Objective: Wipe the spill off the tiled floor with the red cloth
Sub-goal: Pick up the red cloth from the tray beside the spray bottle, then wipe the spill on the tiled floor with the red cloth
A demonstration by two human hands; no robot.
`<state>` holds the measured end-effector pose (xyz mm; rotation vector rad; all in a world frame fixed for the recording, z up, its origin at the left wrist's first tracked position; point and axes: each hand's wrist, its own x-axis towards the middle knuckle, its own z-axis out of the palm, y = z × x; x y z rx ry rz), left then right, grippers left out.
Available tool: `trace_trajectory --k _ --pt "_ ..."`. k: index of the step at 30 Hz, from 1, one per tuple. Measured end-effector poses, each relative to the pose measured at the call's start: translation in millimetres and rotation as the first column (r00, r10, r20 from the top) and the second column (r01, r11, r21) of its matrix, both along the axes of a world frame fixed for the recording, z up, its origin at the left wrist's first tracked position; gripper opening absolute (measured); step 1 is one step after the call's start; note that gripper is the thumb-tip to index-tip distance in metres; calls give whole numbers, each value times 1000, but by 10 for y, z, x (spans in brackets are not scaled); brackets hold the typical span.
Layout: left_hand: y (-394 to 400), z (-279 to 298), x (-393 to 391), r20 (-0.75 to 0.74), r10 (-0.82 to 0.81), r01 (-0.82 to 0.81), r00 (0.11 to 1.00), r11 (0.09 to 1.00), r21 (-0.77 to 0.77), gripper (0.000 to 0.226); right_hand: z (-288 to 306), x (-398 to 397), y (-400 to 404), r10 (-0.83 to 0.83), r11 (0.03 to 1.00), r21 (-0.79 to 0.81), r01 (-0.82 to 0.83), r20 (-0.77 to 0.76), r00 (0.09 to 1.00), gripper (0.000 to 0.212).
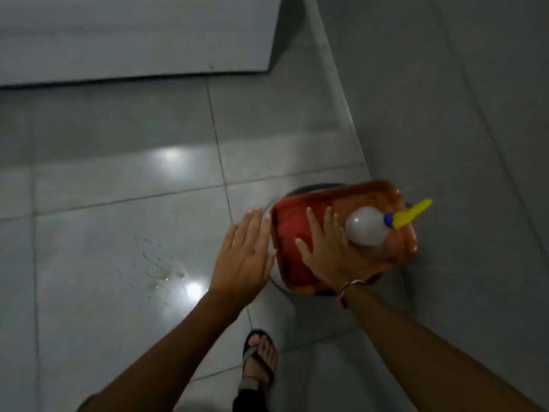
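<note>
**Hands at the tray, spill on the tiles**

Beside the wall on the right, an orange-red tray (341,233) sits on a dark round stand (309,190) whose rim shows at the tray's far and near edges. Inside the tray, a darker red patch (289,248) fills its left half; this may be the red cloth, but blur makes it hard to tell. A white bottle (367,230) with a blue collar and yellow nozzle lies near the tray's right edge, nozzle pointing toward the wall.

The right hand (325,254) rests flat on the tray with fingers spread, gripping nothing, its fingertips over the red patch and the bottle just beside it. A bracelet (349,288) circles that wrist. The left hand (245,257) is open and flat, fingers together, at the tray's left edge, empty.

The spill (160,270), a small wet patch with scattered droplets, lies on the floor (118,188) left of the hands, well apart from the tray. A sandalled foot (258,361) stands below.
</note>
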<state>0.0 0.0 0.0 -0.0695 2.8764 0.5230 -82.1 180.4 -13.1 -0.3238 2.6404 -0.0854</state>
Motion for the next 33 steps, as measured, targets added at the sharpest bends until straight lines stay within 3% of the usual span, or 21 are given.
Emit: trace_trajectory --k 4,8,10,13,19,22,24,27,31,33 --pt "239 -877 -190 10 -54 54 998 999 5 70 -689 -178 -13 -161 982 -87 167 74 984 90" --pt "357 -1356 -13 19 -93 92 995 995 45 70 -994 -53 -3 -250 958 -167 234 -83 965 80" --pt "380 -1349 43 60 -110 106 992 993 56 72 -956 -87 -42 -233 960 -182 211 -103 967 63" --pt "263 -1206 153 89 -112 106 990 992 65 71 -733 -178 -123 -247 946 -219 238 -13 969 52" --pt "-688 -1000 906 8 126 -126 992 992 -1 67 49 125 -452 -337 871 -461 172 -305 891 47" --pt "-1269 -1215 1564 69 273 -268 959 960 -76 67 88 503 -702 -294 832 -550 80 -312 904 51" --pt "-1669 -1517 1993 128 344 -330 930 937 -118 69 -290 786 -980 -242 823 -566 54 -262 934 53" --pt "-2205 -2130 2472 222 383 -350 897 921 -172 74 -1352 1240 -1453 -85 917 -400 4 -184 979 59" --pt "-2767 -3171 2922 247 405 -352 881 907 -232 79 -2973 1754 -1995 164 958 -241 -156 13 986 69" --pt "-2992 -3606 3102 234 407 -355 883 905 -235 81 -3522 1845 -2097 200 960 -201 -197 -4 980 69"
